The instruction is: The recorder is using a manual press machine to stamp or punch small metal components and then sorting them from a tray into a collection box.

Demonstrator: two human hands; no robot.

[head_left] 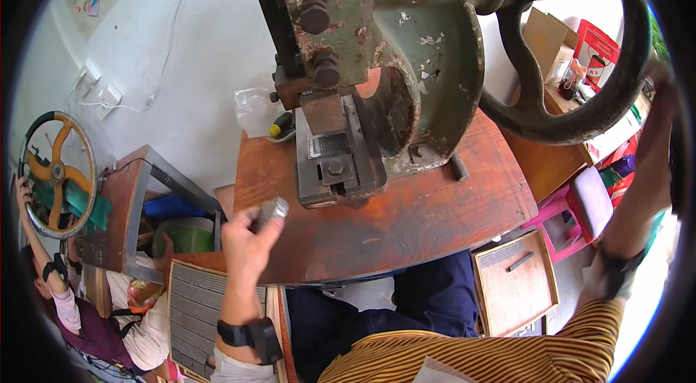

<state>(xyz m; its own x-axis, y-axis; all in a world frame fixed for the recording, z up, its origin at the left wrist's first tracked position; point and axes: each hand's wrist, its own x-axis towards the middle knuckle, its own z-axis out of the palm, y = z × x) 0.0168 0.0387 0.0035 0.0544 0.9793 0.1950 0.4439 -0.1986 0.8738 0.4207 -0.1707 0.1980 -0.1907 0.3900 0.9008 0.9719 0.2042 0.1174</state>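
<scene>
The left hand (245,244) is over the left edge of a reddish-brown worktop (435,216), which stands by a white wall (210,20). Thumb and fingers close on a small metal piece (272,213), held near and left of a heavy, paint-worn press (435,27) that takes up the far middle of the worktop. The right hand (658,80), blurred, is at the right rim of the press's big handwheel (551,125); whether it grips, I cannot tell. A tray of grey strips (196,303) lies near left, partly hidden by the left forearm. At right are a shallow wooden tray (515,296) with one thin bar (520,262), and a pink stool (558,234). Far left, another person (87,332) reaches to a second wheel (56,173).
</scene>
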